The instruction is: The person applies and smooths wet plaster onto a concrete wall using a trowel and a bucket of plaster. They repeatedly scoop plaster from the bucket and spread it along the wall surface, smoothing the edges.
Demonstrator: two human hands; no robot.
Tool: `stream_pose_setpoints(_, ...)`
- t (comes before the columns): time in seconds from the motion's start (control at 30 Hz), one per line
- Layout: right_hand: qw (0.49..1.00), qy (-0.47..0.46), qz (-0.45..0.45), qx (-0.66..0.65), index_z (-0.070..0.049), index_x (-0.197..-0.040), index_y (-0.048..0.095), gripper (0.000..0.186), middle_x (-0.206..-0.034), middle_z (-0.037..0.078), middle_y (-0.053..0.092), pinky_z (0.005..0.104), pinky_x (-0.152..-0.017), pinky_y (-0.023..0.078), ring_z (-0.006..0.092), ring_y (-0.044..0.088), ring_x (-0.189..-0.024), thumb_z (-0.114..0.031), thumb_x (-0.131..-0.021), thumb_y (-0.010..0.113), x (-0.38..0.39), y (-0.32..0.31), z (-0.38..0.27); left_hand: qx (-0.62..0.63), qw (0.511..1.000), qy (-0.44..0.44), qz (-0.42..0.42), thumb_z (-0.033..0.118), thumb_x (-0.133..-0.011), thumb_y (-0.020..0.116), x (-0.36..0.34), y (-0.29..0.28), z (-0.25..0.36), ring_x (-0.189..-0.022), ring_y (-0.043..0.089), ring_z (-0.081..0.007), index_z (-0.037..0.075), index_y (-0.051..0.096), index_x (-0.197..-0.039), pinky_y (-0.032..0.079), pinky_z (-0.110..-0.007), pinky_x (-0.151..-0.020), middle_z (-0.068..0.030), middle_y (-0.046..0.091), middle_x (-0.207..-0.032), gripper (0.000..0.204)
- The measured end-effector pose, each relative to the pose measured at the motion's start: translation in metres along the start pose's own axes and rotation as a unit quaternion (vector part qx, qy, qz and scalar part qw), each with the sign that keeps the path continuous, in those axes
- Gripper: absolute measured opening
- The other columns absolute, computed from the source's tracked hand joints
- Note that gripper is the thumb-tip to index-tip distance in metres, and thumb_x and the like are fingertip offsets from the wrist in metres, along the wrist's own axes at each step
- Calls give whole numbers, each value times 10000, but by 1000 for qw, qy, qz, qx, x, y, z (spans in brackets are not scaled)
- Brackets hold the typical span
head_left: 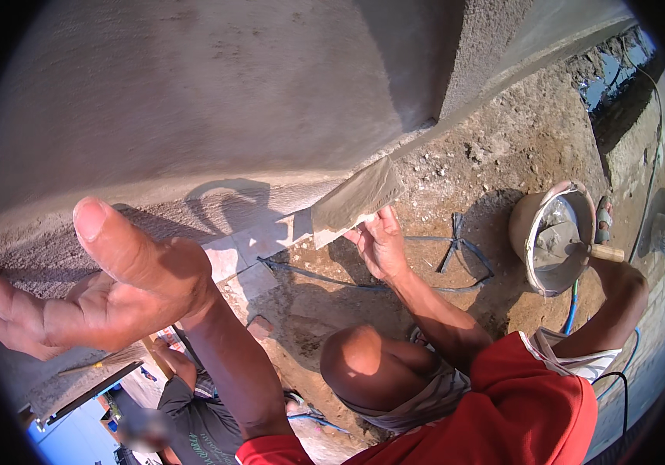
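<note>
My right hand (pixel 380 242) pinches the lower edge of a flat tile piece (pixel 357 195) at the foot of the wall. Wet grey mortar covers the face of the tile, and a pale edge shows along its near side. Close to the camera, my left hand (pixel 127 283) is raised in front of the wall, thumb up and fingers stretched out, with nothing in it. Between my hands, pale tiles (pixel 228 260) lie along the wall's base. To the right, a bucket (pixel 538 240) holds grey mortar and a trowel, whose wooden handle (pixel 607 253) sticks out over the rim.
A plastered wall (pixel 216 85) rises across the far side. A dark strap (pixel 325 275) lies looped over the dirt ground. Blue hose (pixel 573 302) runs beside the bucket. At the lower left is another person in a dark shirt (pixel 205 434). My bent knee (pixel 360 360) is below my right hand.
</note>
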State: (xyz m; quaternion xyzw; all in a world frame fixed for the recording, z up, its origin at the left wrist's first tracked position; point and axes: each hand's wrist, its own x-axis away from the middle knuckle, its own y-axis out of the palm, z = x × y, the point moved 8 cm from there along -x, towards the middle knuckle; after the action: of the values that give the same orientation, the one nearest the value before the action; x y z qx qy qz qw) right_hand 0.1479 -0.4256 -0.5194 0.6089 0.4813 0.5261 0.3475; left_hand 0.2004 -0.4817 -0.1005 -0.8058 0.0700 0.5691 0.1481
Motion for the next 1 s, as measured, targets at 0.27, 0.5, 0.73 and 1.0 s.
stream_pose_setpoints(0.27, 998, 20, 58, 7, -107, -1285, 380, 396, -1170, 39, 532, 462, -862, 513, 212, 557, -1064, -122, -919, 532, 2, -70, -41, -77, 993, 63, -62, 342, -735, 714, -2, 3, 6, -1306, 209, -382, -52, 474, -1217, 204, -519, -1060, -268, 267, -1315, 668)
stream_pose_setpoints(0.5, 995, 35, 87, 32, -138, -1343, 345, 422, -1214, 52, 512, 476, -854, 503, 232, 547, -1075, -116, -944, 478, -24, -84, -15, -45, 998, 21, -47, 357, -726, 705, 0, 1, 1, -1313, 188, -391, -50, 471, -1230, 173, -533, -1066, -278, 273, -1322, 688)
stream_pose_setpoints(0.73, 992, 19, 118, 46, -141, -1327, 366, 390, -1208, 63, 523, 464, -802, 521, 237, 563, -1057, -118, -947, 450, -44, -93, -19, -5, 1000, -9, -20, 292, -731, 692, -1, 1, 3, -1315, 157, -366, -92, 442, -1223, 155, -531, -1056, -305, 334, -1316, 672)
stream_pose_setpoints(1.0, 997, -13, 64, 30, -120, -1313, 362, 418, -1198, 45, 531, 393, -816, 512, 190, 556, -1056, -156, -930, 525, -20, -23, -28, -40, 998, 24, -49, 299, -752, 697, 1, 2, 1, -1310, 202, -342, -65, 413, -1278, 195, -487, -1063, -276, 278, -1337, 699)
